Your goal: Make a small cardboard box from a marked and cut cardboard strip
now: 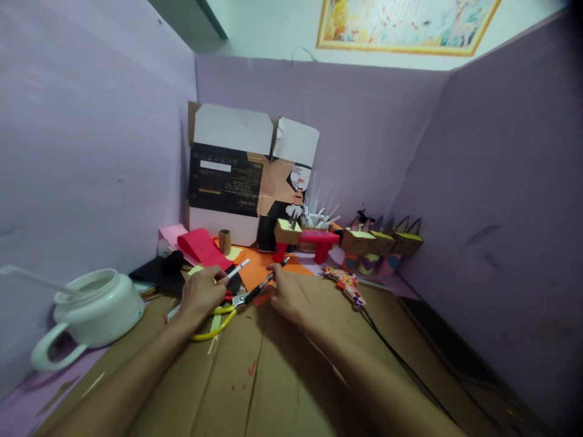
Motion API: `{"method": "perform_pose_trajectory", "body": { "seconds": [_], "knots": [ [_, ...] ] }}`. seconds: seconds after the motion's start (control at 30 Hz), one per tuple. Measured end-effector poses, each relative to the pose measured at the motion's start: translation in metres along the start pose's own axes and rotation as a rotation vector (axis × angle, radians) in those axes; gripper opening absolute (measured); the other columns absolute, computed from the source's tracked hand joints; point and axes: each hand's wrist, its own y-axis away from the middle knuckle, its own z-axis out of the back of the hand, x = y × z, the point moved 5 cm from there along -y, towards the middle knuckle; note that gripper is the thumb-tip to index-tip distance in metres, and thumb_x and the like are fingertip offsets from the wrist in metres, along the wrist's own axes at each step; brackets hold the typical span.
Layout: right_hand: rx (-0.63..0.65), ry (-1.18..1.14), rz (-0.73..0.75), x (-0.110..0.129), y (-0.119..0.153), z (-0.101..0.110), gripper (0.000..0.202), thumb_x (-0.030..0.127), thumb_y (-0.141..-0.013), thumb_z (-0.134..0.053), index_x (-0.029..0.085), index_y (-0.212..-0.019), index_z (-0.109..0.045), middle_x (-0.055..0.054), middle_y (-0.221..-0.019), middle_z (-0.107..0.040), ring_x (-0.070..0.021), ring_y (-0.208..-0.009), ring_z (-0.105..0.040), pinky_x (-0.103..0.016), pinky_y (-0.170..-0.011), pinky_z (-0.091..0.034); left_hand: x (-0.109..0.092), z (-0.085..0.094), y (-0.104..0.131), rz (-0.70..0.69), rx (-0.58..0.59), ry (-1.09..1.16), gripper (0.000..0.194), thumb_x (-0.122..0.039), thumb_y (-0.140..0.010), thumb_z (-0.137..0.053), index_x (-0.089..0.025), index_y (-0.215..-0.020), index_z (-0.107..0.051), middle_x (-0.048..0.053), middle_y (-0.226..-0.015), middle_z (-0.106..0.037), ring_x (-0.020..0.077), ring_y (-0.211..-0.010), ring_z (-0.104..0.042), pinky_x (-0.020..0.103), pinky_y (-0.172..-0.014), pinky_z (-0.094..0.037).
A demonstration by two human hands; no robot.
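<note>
My left hand (203, 295) is closed, with its fingertips around a slim white marker (238, 268) that points up and to the right. Beneath that hand lies a pair of scissors with yellow handles (213, 335), its blades toward my right hand. My right hand (288, 296) has its fingers pinched on a dark pen-like stick (285, 262); the grip hides much of it, and where it meets the scissor blades is hard to tell. Orange paper (253, 267) lies just beyond both hands.
Brown cardboard (237, 388) covers the table. A white pot (104, 306) stands at left. Behind are red paper (200, 246), a red-legged cardboard animal (321, 240), several cardboard heads (359, 241) and a flattened box (228, 179). A patterned glue gun (346, 284) trails a black cable on the right.
</note>
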Motion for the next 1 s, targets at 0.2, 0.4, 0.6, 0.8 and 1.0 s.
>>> {"method": "perform_pose_trajectory", "body": {
  "seconds": [0.2, 0.4, 0.6, 0.8, 1.0],
  "knots": [
    [-0.034, -0.033, -0.031, -0.002, -0.016, -0.003, 0.028, 0.002, -0.066, -0.048, 0.021, -0.086, -0.051, 0.000, -0.071, -0.059, -0.0183, -0.066, -0.057, -0.028, -0.061, -0.041, 0.003, -0.008, -0.007, -0.007, 0.004, 0.098, 0.015, -0.029, -0.071, -0.051, -0.024, -0.068, -0.065, 0.002, -0.062, -0.064, 0.0199, -0.062, -0.058, 0.026, -0.052, -0.032],
    [-0.157, -0.112, -0.038, 0.002, 0.027, 0.047, 0.012, 0.012, -0.072, -0.051, 0.022, -0.077, -0.048, 0.000, -0.075, -0.061, -0.0175, -0.069, -0.059, -0.028, -0.062, -0.045, -0.034, -0.004, -0.016, -0.110, -0.030, 0.319, 0.016, -0.030, -0.073, -0.050, -0.020, -0.070, -0.063, 0.003, -0.066, -0.065, 0.0200, -0.067, -0.059, 0.027, -0.057, -0.038],
    [-0.435, -0.704, -0.188, -0.010, 0.045, 0.115, 0.029, 0.028, -0.063, -0.071, 0.023, -0.075, -0.044, -0.002, -0.081, -0.068, -0.0183, -0.072, -0.064, -0.030, -0.063, -0.049, -0.113, 0.004, 0.015, -0.389, 0.042, 0.560, 0.016, -0.032, -0.074, -0.051, -0.020, -0.069, -0.062, 0.000, -0.068, -0.064, 0.0165, -0.068, -0.060, 0.025, -0.063, -0.046],
    [-0.348, -0.815, -0.167, -0.003, 0.023, 0.146, 0.037, 0.031, -0.059, -0.074, 0.022, -0.070, -0.040, 0.003, -0.060, -0.064, -0.0138, -0.050, -0.059, -0.026, -0.050, -0.047, -0.157, -0.010, 0.039, -0.522, 0.122, 0.625, 0.015, -0.030, -0.078, -0.051, -0.021, -0.075, -0.063, 0.001, -0.073, -0.065, 0.0176, -0.071, -0.062, 0.029, -0.064, -0.049],
    [-0.569, -0.120, 0.035, -0.024, -0.035, 0.209, 0.017, 0.026, -0.070, -0.060, 0.021, -0.075, -0.044, 0.001, -0.067, -0.063, -0.0152, -0.058, -0.060, -0.026, -0.054, -0.045, -0.117, -0.005, 0.041, -0.533, -0.112, 0.509, 0.034, -0.040, -0.083, -0.047, -0.027, -0.114, -0.051, 0.006, -0.098, -0.063, 0.0206, -0.086, -0.063, 0.032, -0.071, -0.054]
  ]
}}
